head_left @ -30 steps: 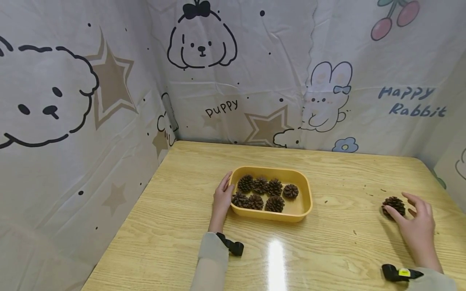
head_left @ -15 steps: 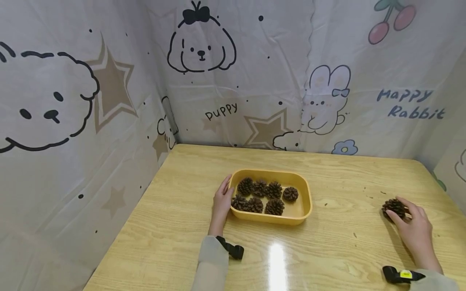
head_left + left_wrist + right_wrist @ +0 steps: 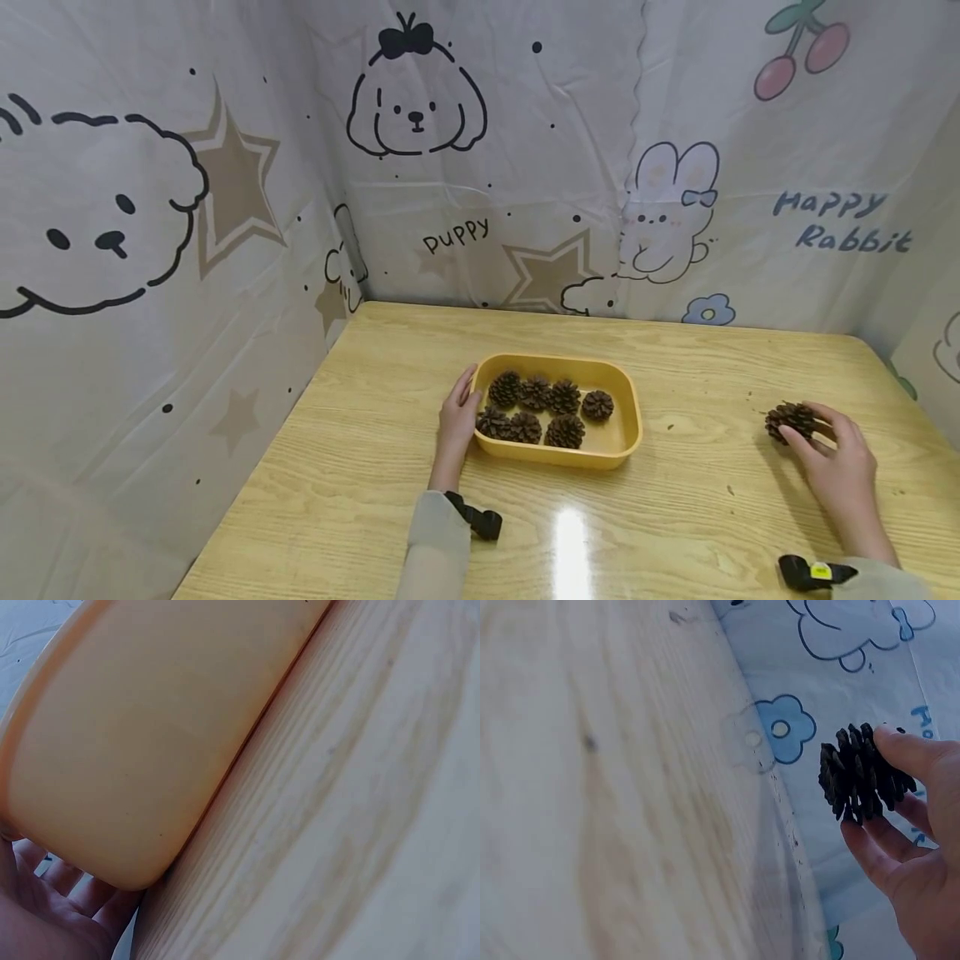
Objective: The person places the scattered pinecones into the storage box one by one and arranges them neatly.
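Note:
My right hand pinches a brown pine cone between thumb and fingers over the right side of the table. In the right wrist view the pine cone shows dark, spread scales, with the thumb on top and fingertips below. At the left end of a yellow plastic tub, my left hand grips the rim and end wall. Several more pine cones lie inside the tub, mostly toward its left and middle. The left wrist view shows the tub's outer wall with the left fingers against its end.
The wood-grain table carries small dark flakes on its right part. A printed cloth hangs along the back and sides. Both wrists wear black straps with a camera.
My right hand closes on the pine cone and moves it leftward and up, off its earlier spot. The left hand and tub stay in place; the head view tilts slightly.

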Available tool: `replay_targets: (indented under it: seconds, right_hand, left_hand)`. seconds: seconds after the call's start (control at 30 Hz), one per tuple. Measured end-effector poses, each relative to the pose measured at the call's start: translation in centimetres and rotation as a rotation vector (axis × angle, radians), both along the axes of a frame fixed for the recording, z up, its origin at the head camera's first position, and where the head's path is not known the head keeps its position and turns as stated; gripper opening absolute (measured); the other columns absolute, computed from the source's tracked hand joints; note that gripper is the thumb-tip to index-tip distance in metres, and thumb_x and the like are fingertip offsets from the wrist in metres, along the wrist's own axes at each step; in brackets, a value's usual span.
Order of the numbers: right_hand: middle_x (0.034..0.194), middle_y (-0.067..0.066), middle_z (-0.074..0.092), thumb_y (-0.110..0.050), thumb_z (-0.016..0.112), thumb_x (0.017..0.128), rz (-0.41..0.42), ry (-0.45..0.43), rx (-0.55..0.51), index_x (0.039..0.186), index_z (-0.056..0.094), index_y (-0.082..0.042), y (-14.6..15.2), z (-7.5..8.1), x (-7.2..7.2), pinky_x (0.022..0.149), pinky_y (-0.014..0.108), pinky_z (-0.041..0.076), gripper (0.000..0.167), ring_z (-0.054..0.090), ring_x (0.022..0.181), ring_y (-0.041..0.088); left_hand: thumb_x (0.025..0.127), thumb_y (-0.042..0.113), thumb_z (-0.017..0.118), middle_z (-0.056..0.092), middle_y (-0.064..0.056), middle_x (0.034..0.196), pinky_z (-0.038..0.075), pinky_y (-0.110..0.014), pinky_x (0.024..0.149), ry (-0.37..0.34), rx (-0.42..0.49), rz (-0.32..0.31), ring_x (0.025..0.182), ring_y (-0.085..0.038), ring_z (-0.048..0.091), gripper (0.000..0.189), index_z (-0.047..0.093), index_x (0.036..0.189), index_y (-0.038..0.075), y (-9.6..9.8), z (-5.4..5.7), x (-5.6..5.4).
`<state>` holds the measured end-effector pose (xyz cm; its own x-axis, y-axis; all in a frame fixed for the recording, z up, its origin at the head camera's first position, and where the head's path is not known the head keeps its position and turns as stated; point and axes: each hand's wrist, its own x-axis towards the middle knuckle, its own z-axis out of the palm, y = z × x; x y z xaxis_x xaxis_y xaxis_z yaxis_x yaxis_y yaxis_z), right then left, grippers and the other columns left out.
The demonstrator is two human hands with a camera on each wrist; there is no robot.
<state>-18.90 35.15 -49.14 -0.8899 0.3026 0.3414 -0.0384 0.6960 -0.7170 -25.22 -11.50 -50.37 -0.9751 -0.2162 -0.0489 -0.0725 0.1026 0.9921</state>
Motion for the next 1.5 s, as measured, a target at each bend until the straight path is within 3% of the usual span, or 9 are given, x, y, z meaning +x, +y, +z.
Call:
replay_targets:
  seconds: [0.13,0.43,0.77,0.93,1.0,1.1,1.2,1.37,1.5]
  right_hand:
    - [0.115,-0.029,0.036,-0.021,0.065,0.094,0.047,0.027,-0.016,0.141,0.046,-0.001,-1.4,0.4,-0.2,0.074,-0.009,0.037,0.055,0.032,0.096,-0.027]
    - [0.12,-0.029,0.04,-0.016,0.068,0.092,0.16,0.083,-0.057,0.14,0.048,-0.004,-4.5,1.0,-0.8,0.083,-0.007,0.038,0.053,0.04,0.103,-0.023]
    - [0.116,-0.034,0.041,-0.007,0.07,0.088,0.257,0.129,-0.055,0.134,0.05,0.003,-7.5,2.1,-0.9,0.086,-0.007,0.039,0.052,0.043,0.104,-0.024]
    - [0.118,-0.034,0.043,0.003,0.071,0.084,0.319,0.185,-0.04,0.132,0.052,0.004,-8.6,2.2,-1.2,0.087,-0.005,0.04,0.052,0.045,0.105,-0.023]
    - [0.118,-0.034,0.044,0.005,0.071,0.083,0.338,0.201,-0.036,0.13,0.052,0.005,-9.1,2.3,-1.3,0.088,-0.005,0.04,0.051,0.045,0.106,-0.023]
    - [0.119,-0.033,0.045,0.006,0.07,0.084,0.367,0.209,-0.04,0.129,0.052,0.006,-9.9,2.6,-1.4,0.089,-0.004,0.041,0.049,0.046,0.106,-0.022]
    - [0.12,-0.033,0.044,0.003,0.07,0.084,0.396,0.204,-0.037,0.13,0.052,0.005,-10.6,2.8,-1.6,0.09,-0.003,0.041,0.049,0.046,0.108,-0.022]
    - [0.123,-0.027,0.047,0.004,0.073,0.082,0.455,0.216,-0.001,0.129,0.054,0.003,-11.9,2.9,-2.0,0.091,-0.003,0.041,0.051,0.045,0.111,-0.023]
    - [0.122,0.002,0.058,0.01,0.074,0.077,0.517,0.247,0.008,0.127,0.056,0.003,-13.1,3.3,-2.3,0.091,-0.002,0.042,0.053,0.045,0.112,-0.022]
  left_hand:
    - [0.099,0.014,0.048,0.049,-0.013,0.149,0.042,-0.046,0.112,-0.004,0.016,0.01,0.139,-0.029,0.047,0.049,0.047,0.147,0.019,-0.1,-0.1,0.0]
    - [0.099,0.013,0.047,0.049,-0.013,0.149,0.042,-0.047,0.112,-0.007,0.011,0.011,0.138,-0.03,0.047,0.049,0.047,0.147,0.019,-0.2,-0.1,0.0]
    - [0.099,0.014,0.047,0.048,-0.014,0.149,0.042,-0.047,0.112,0.002,0.024,-0.002,0.138,-0.031,0.047,0.049,0.047,0.147,0.02,-0.1,0.1,0.2]
    - [0.1,0.011,0.046,0.047,-0.018,0.149,0.043,-0.047,0.111,-0.009,0.021,-0.026,0.138,-0.034,0.046,0.048,0.045,0.148,0.013,0.1,2.9,1.6]
    - [0.099,0.009,0.046,0.046,-0.02,0.149,0.046,-0.046,0.108,-0.023,0.021,-0.035,0.137,-0.035,0.047,0.049,0.044,0.148,0.01,0.1,3.5,1.9]
    - [0.1,0.012,0.047,0.046,-0.018,0.15,0.051,-0.037,0.096,-0.028,0.019,-0.026,0.136,-0.033,0.049,0.049,0.044,0.148,0.014,-0.1,1.9,1.0]
    - [0.1,0.014,0.048,0.046,-0.016,0.151,0.047,-0.029,0.084,-0.029,0.024,-0.014,0.134,-0.031,0.051,0.049,0.045,0.148,0.019,-0.2,0.2,0.1]
    - [0.099,0.016,0.048,0.048,-0.012,0.15,0.047,-0.024,0.084,-0.022,0.025,-0.003,0.134,-0.027,0.052,0.048,0.048,0.146,0.024,-0.2,-0.2,-0.1]
    - [0.099,0.017,0.049,0.048,-0.011,0.151,0.046,-0.025,0.08,-0.026,0.042,-0.004,0.13,-0.027,0.055,0.047,0.049,0.145,0.027,-0.2,-0.1,0.1]
